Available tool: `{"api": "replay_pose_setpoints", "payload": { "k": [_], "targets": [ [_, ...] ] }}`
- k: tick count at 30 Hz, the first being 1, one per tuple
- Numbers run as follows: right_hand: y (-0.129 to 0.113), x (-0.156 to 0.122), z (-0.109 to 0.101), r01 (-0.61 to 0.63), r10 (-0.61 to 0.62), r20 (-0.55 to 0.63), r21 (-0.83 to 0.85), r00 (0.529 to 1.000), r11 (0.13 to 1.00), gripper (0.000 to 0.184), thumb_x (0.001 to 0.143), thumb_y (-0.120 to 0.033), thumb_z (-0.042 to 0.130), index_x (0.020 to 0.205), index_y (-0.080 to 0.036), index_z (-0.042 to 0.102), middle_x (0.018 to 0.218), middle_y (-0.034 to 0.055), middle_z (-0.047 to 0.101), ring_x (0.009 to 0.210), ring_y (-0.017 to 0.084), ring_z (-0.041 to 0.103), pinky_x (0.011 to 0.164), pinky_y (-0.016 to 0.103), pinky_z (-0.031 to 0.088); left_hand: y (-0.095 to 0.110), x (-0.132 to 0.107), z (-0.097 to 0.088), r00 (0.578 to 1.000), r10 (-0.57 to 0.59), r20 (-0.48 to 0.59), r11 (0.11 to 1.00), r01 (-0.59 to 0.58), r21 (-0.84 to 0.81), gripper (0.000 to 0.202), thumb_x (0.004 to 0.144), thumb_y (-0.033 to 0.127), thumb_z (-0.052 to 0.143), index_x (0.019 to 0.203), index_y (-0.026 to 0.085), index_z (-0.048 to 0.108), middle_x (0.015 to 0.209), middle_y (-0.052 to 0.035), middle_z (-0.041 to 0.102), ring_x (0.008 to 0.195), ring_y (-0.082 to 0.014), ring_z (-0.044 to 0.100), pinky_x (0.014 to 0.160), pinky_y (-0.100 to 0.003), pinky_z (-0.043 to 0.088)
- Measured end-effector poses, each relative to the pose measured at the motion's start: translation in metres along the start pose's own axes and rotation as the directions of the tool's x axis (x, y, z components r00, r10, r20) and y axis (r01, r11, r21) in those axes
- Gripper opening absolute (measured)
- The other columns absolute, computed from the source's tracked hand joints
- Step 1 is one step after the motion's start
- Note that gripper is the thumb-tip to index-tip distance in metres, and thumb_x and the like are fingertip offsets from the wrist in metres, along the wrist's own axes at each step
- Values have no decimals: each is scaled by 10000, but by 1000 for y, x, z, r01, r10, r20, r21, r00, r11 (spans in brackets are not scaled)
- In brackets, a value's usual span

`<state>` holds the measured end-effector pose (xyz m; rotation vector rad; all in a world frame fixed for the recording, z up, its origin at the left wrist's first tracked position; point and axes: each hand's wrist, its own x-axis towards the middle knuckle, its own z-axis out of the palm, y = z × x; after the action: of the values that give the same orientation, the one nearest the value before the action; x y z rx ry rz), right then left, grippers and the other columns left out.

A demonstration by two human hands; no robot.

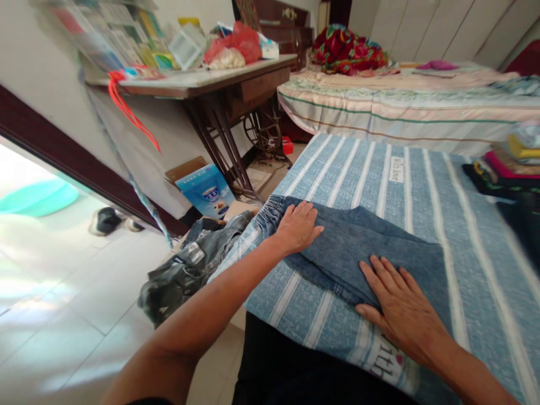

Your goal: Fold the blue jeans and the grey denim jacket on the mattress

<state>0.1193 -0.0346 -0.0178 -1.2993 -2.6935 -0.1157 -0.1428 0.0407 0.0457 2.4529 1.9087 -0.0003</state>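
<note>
A pair of blue denim pants (337, 236) with a gathered elastic waistband lies folded lengthwise on a blue striped cloth (329, 185). My left hand (297, 226) rests flat on the denim near the waistband, fingers stretched out. Farther along the leg, my right hand (396, 301) presses down with its fingers spread and its thumb by the near edge. Neither hand grips anything. Part of the denim is hidden under my right hand and forearm.
Folded clothes (512, 163) are stacked at the right. Dark grey garments (198, 264) lie low at the left beside a blue carton (206, 191). A cluttered sewing-machine table (189, 87) stands behind, and a bed (400, 112) is at the back.
</note>
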Motion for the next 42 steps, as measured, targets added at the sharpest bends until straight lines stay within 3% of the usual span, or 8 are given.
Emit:
{"api": "replay_pose_setpoints", "payload": {
  "k": [10, 23, 26, 29, 32, 36, 39, 42],
  "targets": [
    [-2, 4, 1, -2, 3, -34, 14, 999, 1000, 723, 840, -640, 412, 1390, -170, 408, 1437, 156, 385, 1323, 327, 322, 1033, 537, 278, -11, 3, 36, 993, 94, -64, 993, -89, 77, 742, 884, 627, 318, 1384, 82, 374, 1492, -161, 285, 1394, -289, 185, 1104, -487, 204],
    [-4, 4, 7, -12, 13, -53, 22, 998, 1000, 721, 829, -652, 424, 1404, -218, 384, 1448, 131, 377, 1328, 325, 321, 1026, 545, 297, -16, 1, 35, 987, 59, -152, 995, -71, -76, 627, 875, 526, 461, 1339, 105, 421, 1468, -170, 332, 1373, -294, 255, 1096, -491, 256],
    [-3, 4, 9, -21, 23, -48, 45, 999, 999, 726, 830, -655, 422, 1413, -226, 369, 1458, 129, 359, 1335, 325, 310, 1037, 546, 284, -27, -4, 24, 958, 6, -285, 982, -60, -178, 531, 889, 437, 473, 1303, 106, 443, 1456, -170, 351, 1368, -277, 272, 1099, -466, 268],
    [-3, 4, 7, -28, 30, -24, 68, 999, 997, 729, 836, -660, 405, 1422, -230, 351, 1471, 124, 336, 1345, 323, 294, 1047, 547, 274, -49, -18, 12, 878, -211, -429, 945, 72, -318, 464, 851, 356, 529, 1238, 103, 487, 1416, -187, 399, 1344, -285, 319, 1107, -439, 261],
    [-3, 5, 5, -40, 40, 2, 89, 999, 995, 729, 842, -662, 389, 1432, -237, 331, 1479, 118, 321, 1351, 321, 283, 1055, 549, 266, -70, -37, 7, 739, -549, -391, 787, 299, -540, 451, 735, 325, 660, 1127, 130, 554, 1321, -187, 500, 1289, -330, 391, 1100, -451, 265],
    [-3, 7, 3, -56, 52, 37, 120, 998, 991, 731, 840, -670, 385, 1433, -247, 326, 1483, 114, 312, 1357, 323, 271, 1064, 557, 255, -79, -57, 9, 559, -825, -80, 334, 369, -868, 496, 591, 328, 785, 1015, 178, 576, 1131, -138, 623, 1124, -323, 551, 1012, -439, 392],
    [-3, 8, -1, -73, 62, 75, 145, 995, 987, 726, 840, -667, 390, 1430, -249, 331, 1485, 114, 304, 1361, 325, 262, 1068, 562, 250, -74, -64, 5, 510, -852, 115, 21, 254, -967, 502, 567, 253, 800, 999, 167, 560, 1053, -111, 637, 986, -277, 622, 844, -399, 516],
    [-5, 11, -10, -98, 76, 131, 173, 988, 980, 723, 843, -659, 395, 1431, -244, 329, 1492, 113, 283, 1366, 325, 247, 1073, 568, 244, -68, -67, -4, 501, -827, 255, -186, 185, -965, 413, 566, 142, 774, 916, 151, 556, 865, -58, 644, 787, -220, 646, 652, -363, 560]
  ]
}}
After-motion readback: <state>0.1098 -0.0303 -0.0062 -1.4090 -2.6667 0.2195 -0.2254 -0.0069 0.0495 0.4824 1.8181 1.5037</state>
